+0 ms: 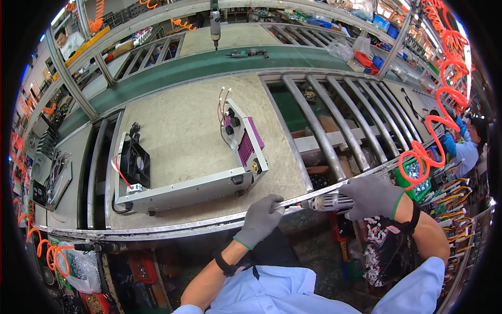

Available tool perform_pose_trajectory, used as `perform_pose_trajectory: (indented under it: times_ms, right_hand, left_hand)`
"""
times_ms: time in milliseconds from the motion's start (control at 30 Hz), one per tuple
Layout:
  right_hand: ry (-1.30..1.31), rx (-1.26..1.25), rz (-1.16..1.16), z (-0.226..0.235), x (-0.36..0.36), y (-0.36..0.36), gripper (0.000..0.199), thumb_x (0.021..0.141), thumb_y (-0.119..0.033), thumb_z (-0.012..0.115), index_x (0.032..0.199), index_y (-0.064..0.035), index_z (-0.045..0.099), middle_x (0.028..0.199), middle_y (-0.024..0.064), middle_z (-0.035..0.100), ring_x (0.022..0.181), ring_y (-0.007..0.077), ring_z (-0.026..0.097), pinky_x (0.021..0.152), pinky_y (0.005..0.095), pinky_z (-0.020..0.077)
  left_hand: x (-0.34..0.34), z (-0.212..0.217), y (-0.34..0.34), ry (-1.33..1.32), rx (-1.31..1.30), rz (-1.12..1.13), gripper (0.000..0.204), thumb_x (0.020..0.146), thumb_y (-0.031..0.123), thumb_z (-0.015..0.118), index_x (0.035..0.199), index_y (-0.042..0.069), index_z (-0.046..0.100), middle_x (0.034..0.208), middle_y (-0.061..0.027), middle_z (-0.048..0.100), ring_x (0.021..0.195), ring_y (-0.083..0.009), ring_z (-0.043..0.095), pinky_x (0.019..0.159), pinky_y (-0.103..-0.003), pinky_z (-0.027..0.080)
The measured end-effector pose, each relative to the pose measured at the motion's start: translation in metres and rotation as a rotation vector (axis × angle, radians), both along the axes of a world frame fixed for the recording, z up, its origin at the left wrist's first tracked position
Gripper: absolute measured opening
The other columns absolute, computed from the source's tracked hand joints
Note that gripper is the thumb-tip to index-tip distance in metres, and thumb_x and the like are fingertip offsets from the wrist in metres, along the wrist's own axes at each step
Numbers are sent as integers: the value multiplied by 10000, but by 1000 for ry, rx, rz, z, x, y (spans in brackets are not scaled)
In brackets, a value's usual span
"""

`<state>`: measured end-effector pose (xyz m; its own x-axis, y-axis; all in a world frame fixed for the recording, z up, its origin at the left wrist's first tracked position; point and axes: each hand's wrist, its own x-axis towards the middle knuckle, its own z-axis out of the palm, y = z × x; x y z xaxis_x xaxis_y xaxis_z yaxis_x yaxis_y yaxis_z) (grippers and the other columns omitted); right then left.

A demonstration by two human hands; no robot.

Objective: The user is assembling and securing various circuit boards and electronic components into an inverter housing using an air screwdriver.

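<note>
In front of me at the bench edge, my right hand point(374, 196) in a grey glove is closed around a silver power screwdriver point(329, 202) lying sideways, its bit end toward the left. My left hand point(260, 220), gloved too, pinches at the bit end; whether it holds the bit or a small part there I cannot make out. Beyond the left hand an open grey metal chassis point(188, 189) rests on the bench board. It carries a black fan point(135, 163) on its left side and a purple heat sink point(252, 140) on its right, with loose wires point(221, 112) standing up.
Metal rollers point(334, 123) run right of the bench board point(193, 110). Another screwdriver point(215, 26) hangs over the green belt point(178, 65). A coiled orange hose point(436, 123) droops at the right, near a green bin point(413, 178) of small parts. A co-worker point(465, 144) is at far right.
</note>
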<state>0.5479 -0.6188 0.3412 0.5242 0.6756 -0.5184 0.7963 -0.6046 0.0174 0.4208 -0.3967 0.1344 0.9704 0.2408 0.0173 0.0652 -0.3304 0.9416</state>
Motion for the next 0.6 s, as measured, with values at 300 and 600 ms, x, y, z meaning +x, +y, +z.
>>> perform_pose_trajectory:
  times_ms: [300, 600]
  right_hand:
    - [-3, 18, -15, -1, -8, 5, 425, 709, -294, 761, 1037, -35, 684, 923, 181, 693, 883, 380, 696, 808, 474, 556]
    - [-19, 9, 17, -6, -7, 5, 421, 718, -277, 761, 1045, -22, 686, 954, 208, 687, 900, 382, 693, 820, 473, 553]
  left_hand:
    - [-2, -1, -10, -2, 311, 5, 269, 870, 213, 660, 1111, 97, 690, 928, -146, 708, 875, -345, 690, 782, -450, 538]
    - [-6, -3, -6, 4, 328, 22, 261, 874, 215, 664, 1115, 116, 684, 919, -148, 693, 858, -350, 683, 783, -457, 536]
